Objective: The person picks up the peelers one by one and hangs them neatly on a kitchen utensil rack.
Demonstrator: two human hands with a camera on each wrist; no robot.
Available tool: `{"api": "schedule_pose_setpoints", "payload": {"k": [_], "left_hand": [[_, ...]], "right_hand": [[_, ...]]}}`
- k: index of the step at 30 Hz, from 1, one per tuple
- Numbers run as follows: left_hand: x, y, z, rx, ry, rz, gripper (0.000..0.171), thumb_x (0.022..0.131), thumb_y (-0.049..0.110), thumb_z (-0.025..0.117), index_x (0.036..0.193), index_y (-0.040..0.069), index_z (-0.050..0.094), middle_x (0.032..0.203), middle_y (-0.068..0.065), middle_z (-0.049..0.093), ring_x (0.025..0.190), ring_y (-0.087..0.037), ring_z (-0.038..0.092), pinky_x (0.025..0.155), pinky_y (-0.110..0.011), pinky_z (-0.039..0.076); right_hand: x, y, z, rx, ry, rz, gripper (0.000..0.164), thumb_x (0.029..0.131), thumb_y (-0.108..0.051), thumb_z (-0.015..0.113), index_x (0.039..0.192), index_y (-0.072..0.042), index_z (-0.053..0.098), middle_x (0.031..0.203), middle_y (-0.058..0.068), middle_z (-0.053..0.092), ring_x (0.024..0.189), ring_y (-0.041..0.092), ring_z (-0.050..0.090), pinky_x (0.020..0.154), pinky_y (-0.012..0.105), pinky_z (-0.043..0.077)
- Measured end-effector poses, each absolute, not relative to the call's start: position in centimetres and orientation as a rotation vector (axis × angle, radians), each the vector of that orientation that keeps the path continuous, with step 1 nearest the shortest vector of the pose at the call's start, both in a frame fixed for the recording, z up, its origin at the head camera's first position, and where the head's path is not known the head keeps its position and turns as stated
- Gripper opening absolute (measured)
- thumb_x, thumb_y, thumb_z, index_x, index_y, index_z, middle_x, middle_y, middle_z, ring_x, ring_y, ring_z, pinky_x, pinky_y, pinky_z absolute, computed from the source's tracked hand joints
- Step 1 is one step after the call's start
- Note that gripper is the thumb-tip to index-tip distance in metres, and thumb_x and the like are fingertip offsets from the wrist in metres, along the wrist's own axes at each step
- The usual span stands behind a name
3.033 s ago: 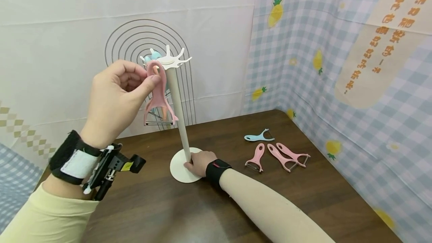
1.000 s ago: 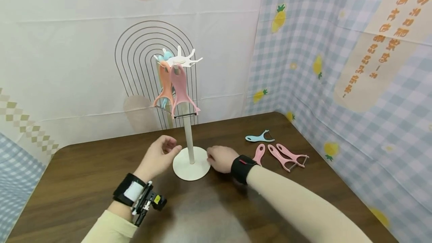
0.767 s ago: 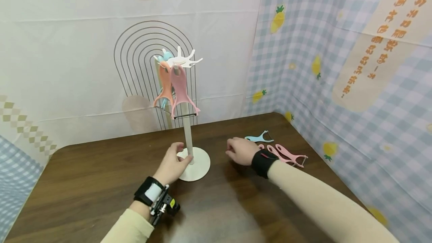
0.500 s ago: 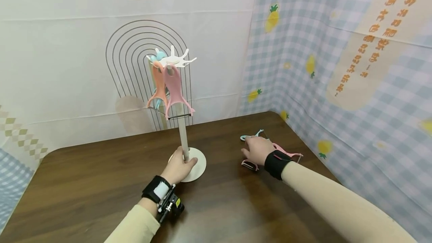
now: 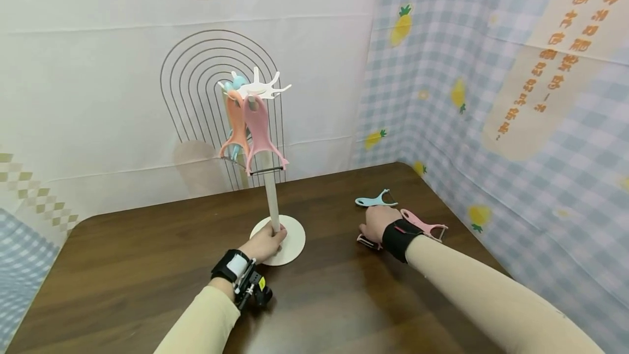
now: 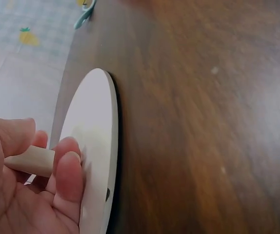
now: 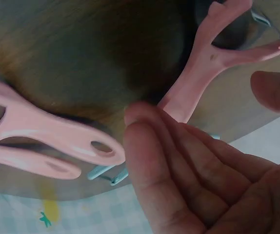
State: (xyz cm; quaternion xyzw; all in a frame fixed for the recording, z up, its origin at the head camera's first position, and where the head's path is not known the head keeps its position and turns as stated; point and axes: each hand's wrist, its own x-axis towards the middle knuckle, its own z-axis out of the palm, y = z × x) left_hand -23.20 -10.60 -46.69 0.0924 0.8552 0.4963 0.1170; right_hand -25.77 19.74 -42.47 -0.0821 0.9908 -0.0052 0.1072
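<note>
A white hanging stand (image 5: 272,195) with a round base (image 5: 293,239) stands upright on the table. My left hand (image 5: 262,243) grips its pole low down, fingers and thumb around it in the left wrist view. From its top hooks hang a pink peeler (image 5: 257,124), an orange peeler (image 5: 236,124) and light blue peeling tools (image 5: 238,82), partly hidden behind. My right hand (image 5: 377,222) is over a pink peeler lying on the table (image 7: 201,73). Its fingers cover the handle end and its thumb stands apart; contact is unclear.
Beyond my right hand lies a light blue peeler (image 5: 375,200). To its right is a pink peeler (image 5: 422,224), with another pink peeler (image 7: 57,131) beside it. Gingham cloth (image 5: 442,141) borders the table (image 5: 147,266) on the right, white cloth at the back.
The pink peeler, earlier in my left hand, now hangs on the stand. My left hand has come down to the pole. My right hand has left the base and moved right to the loose peelers.
</note>
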Motion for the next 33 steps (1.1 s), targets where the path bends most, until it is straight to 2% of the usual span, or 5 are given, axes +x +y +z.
{"api": "schedule_pose_setpoints", "payload": {"k": [8, 13, 17, 22, 33], "left_hand": [[-23.2, -10.2, -46.5, 0.231, 2.449, 1.473, 0.012, 0.103, 0.010, 0.043, 0.100, -0.001, 0.048, 0.067, -0.006, 0.046, 0.059, -0.016, 0.045, 0.054, -0.027, 0.038], [-23.2, -10.1, -46.4, 0.221, 2.454, 1.476, 0.012, 0.103, 0.010, 0.043, 0.101, -0.001, 0.048, 0.066, -0.005, 0.045, 0.058, -0.015, 0.044, 0.053, -0.027, 0.036], [-23.2, -10.4, -46.4, 0.191, 2.408, 1.502, 0.013, 0.104, 0.010, 0.042, 0.101, -0.001, 0.048, 0.066, -0.005, 0.045, 0.055, -0.015, 0.043, 0.052, -0.026, 0.036], [-23.3, -10.6, -46.1, 0.144, 2.368, 1.509, 0.014, 0.104, 0.009, 0.042, 0.102, -0.003, 0.049, 0.064, -0.005, 0.044, 0.053, -0.014, 0.042, 0.051, -0.026, 0.036], [-22.9, -10.4, -45.9, 0.112, 2.343, 1.543, 0.014, 0.103, 0.011, 0.045, 0.100, -0.002, 0.049, 0.064, -0.005, 0.044, 0.053, -0.014, 0.041, 0.051, -0.026, 0.036]], "right_hand": [[-25.3, 18.7, -42.2, -0.287, 2.906, 0.025, 0.031, 0.090, -0.022, 0.064, 0.061, -0.014, 0.060, 0.070, 0.004, 0.061, 0.066, 0.023, 0.057, 0.058, 0.045, 0.046], [-25.2, 18.0, -42.9, -0.421, 2.995, 0.162, 0.010, 0.087, -0.005, 0.062, 0.078, -0.007, 0.066, 0.089, 0.012, 0.067, 0.078, 0.032, 0.063, 0.063, 0.051, 0.050], [-25.2, 17.4, -44.0, -0.478, 3.023, 0.218, 0.016, 0.094, 0.000, 0.054, 0.098, -0.003, 0.069, 0.100, 0.016, 0.068, 0.085, 0.037, 0.064, 0.067, 0.052, 0.052], [-25.4, 16.5, -44.9, -0.483, 3.065, 0.202, 0.024, 0.099, -0.006, 0.051, 0.117, -0.006, 0.067, 0.094, 0.017, 0.068, 0.083, 0.037, 0.064, 0.066, 0.052, 0.052], [-25.1, 17.1, -44.7, -0.765, 3.131, 0.170, 0.010, 0.093, -0.006, 0.061, 0.092, -0.004, 0.071, 0.076, 0.014, 0.065, 0.071, 0.033, 0.063, 0.062, 0.048, 0.052]]}}
